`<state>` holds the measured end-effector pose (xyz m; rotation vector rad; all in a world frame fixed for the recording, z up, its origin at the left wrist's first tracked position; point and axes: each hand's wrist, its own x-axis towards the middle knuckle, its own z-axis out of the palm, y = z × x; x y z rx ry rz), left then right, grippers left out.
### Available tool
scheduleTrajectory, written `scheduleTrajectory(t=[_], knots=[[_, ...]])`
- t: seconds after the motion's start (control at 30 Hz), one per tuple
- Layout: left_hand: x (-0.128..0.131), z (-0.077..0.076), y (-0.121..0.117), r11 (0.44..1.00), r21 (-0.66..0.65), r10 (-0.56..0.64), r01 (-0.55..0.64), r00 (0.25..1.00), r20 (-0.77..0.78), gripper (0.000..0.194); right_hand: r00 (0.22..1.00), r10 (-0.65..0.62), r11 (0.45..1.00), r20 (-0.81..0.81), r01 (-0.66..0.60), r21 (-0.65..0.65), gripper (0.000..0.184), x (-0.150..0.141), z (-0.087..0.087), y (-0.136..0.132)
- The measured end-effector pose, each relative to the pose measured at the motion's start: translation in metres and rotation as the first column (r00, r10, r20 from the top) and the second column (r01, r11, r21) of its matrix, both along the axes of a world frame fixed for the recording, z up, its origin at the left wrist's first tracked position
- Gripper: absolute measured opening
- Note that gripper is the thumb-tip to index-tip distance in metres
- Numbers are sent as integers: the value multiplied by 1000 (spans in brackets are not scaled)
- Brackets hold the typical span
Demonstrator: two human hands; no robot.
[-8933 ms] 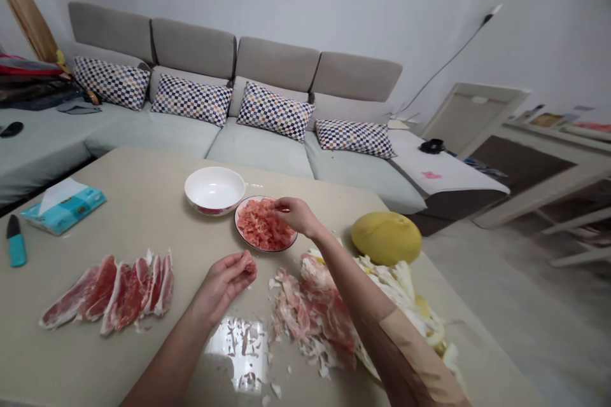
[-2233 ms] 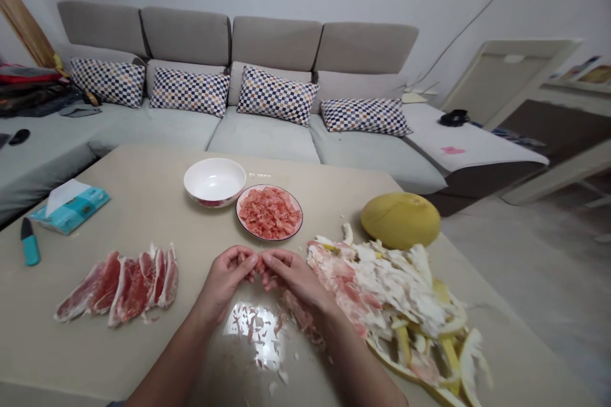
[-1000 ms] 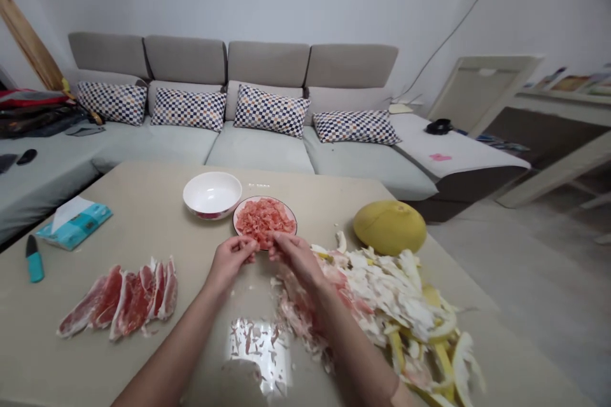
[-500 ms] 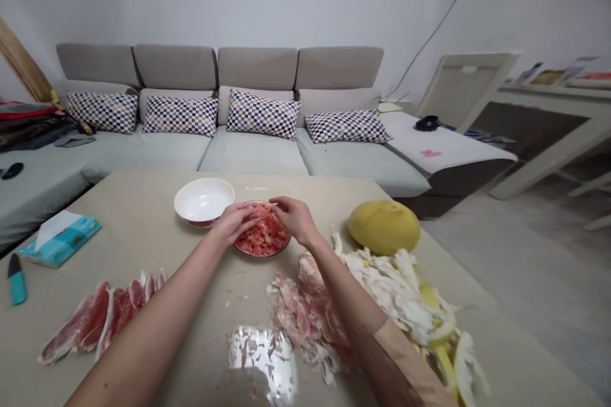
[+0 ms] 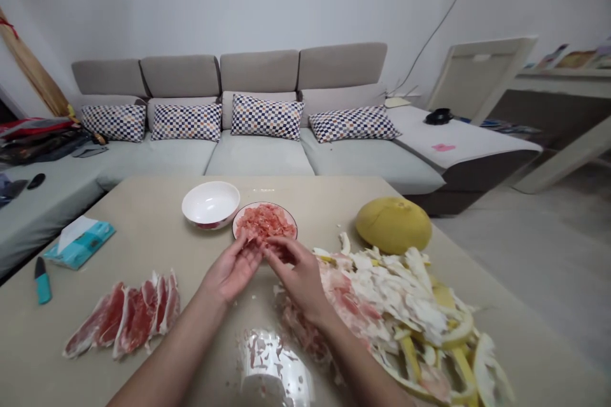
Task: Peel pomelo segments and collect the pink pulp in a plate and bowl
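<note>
A white dark-rimmed bowl [image 5: 237,226] holds a heap of pink-red pomelo pulp [image 5: 267,219]. At its near edge my left hand [image 5: 231,270] lies palm up with fingers stretched out. Touching or almost touching those fingertips, my right hand [image 5: 300,273] has its thumb and fingers drawn together in a pinch; whatever is between them is too small to make out. Under and beside the right forearm is a pile of pink pomelo membranes [image 5: 344,296]. Left of my arms lie several unpeeled pomelo segments [image 5: 136,318] in a row.
A white bowl [image 5: 210,203] stands behind on the left. At the right are a whole yellow pomelo [image 5: 394,226] and heaped white and yellow peel [image 5: 405,296]. A tissue pack [image 5: 81,245] and a knife with a teal handle [image 5: 42,283] lie far left. Wet scraps dot the table [image 5: 191,381].
Both hands have drawn back from over the pulp bowl to its near edge. My left hand has turned palm up, and the right has closed to a pinch. The view has tilted up slightly.
</note>
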<state>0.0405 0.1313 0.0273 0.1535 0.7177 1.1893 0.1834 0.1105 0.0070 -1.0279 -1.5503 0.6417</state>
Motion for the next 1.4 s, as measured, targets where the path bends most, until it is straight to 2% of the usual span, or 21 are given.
scheduleTrajectory(t=[0.1,0.17,0.33,0.43,0.57,0.67,0.8,0.93,1.03,1.13,1.4], knots=[[1,-2,-16,999,-33,34,-34,999,16,21,1000,-6,997,27,4,79,18,-7,-4,-14],[4,-3,-11,999,-30,44,-44,999,6,21,1000,-4,995,30,1,102,14,-9,-8,-14],[14,-2,42,997,68,46,-40,996,-83,10,986,-168,985,20,167,53,11,5,-27,4],[21,3,72,987,157,-20,41,990,-137,9,976,-215,976,45,212,48,11,15,-39,12],[28,4,85,972,206,-76,114,980,-187,16,974,-225,974,30,224,40,12,18,-42,16],[32,1,71,965,230,-83,127,978,-193,16,972,-233,972,-10,233,10,11,17,-35,13],[25,-4,22,960,268,-34,83,983,-182,14,976,-199,980,-83,198,-19,15,13,-20,-1],[9,-14,-40,972,233,67,-25,983,-174,18,999,-23,996,-31,25,83,21,2,-10,-22],[-1,-22,-71,972,222,124,-80,974,-191,22,993,71,985,90,-84,150,20,-8,-9,-35],[-6,-26,-83,974,201,158,-108,955,-250,25,982,79,972,170,-113,204,19,-15,-12,-42],[-13,-23,-83,973,220,149,-65,910,-387,21,962,38,963,270,-108,247,25,-17,-16,-45]])
